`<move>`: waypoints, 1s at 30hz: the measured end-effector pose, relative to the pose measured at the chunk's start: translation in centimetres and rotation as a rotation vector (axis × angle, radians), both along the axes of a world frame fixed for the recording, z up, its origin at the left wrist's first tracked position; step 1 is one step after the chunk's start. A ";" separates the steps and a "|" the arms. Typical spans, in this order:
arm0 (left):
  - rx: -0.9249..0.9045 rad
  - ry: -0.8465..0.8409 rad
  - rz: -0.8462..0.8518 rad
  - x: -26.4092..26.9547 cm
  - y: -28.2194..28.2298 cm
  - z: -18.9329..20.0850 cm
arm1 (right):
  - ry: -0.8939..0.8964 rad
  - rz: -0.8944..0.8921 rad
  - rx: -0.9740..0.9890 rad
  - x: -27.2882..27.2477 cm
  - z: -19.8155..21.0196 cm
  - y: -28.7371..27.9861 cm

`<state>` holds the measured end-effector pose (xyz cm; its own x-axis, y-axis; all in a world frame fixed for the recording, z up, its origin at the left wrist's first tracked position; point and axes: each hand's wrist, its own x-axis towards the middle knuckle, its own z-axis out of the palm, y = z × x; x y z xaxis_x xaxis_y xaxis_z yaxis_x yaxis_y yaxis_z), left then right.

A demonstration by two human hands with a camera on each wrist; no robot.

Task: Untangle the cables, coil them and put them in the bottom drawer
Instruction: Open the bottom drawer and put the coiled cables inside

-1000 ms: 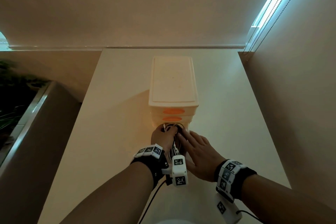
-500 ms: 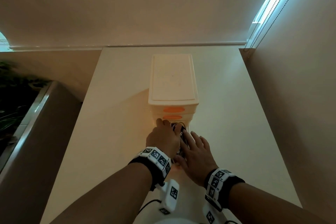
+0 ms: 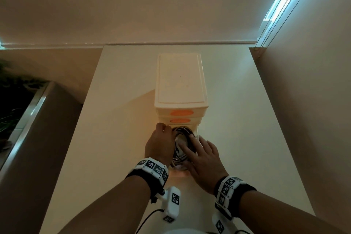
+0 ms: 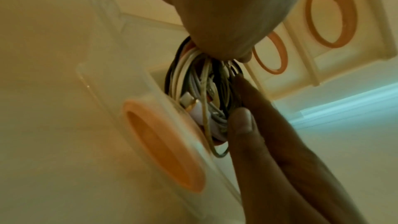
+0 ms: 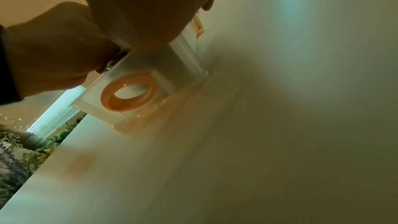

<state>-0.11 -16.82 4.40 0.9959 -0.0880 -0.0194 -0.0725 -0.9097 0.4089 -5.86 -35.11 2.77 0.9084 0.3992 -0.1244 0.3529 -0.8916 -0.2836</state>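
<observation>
A cream drawer unit [image 3: 180, 81] with orange ring handles stands mid-table, its clear bottom drawer [image 5: 185, 60] pulled out toward me. A coil of black, white and grey cables [image 3: 183, 132] lies inside it; the left wrist view shows the same bundle [image 4: 200, 94] with a USB plug. My left hand [image 3: 159, 144] is at the drawer's left side, knuckles up, fingers curled down onto the coil. My right hand [image 3: 204, 157] lies flat over the drawer's right side, its straight fingers [image 4: 243, 122] pressing on the cables. The drawer's orange handle [image 5: 129, 91] faces me.
The white table [image 3: 114, 138] ends at a wall behind and a wall on the right [image 3: 303, 119], with blind cords [image 3: 266, 24] in that corner. A lower ledge with plants [image 3: 22, 112] runs along the left. The two upper drawers [image 3: 181, 113] are closed.
The left hand lowered the coil into the bottom drawer and slid to its left side, uncovering the cables. The right hand moved forward, and its fingers now lie on the coil.
</observation>
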 end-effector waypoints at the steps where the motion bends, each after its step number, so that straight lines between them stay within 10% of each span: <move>1: 0.035 -0.040 -0.052 -0.3 0.2 -0.4 | -0.004 0.000 -0.016 0.0 0.0 0.0; 10: 0.325 -0.136 -0.421 -3.1 4.7 0.3 | 0.031 -0.104 0.051 0.4 0.5 0.7; 30: 0.314 0.028 -0.459 -4.8 4.5 -0.7 | -0.029 0.015 -0.197 1.0 1.1 0.9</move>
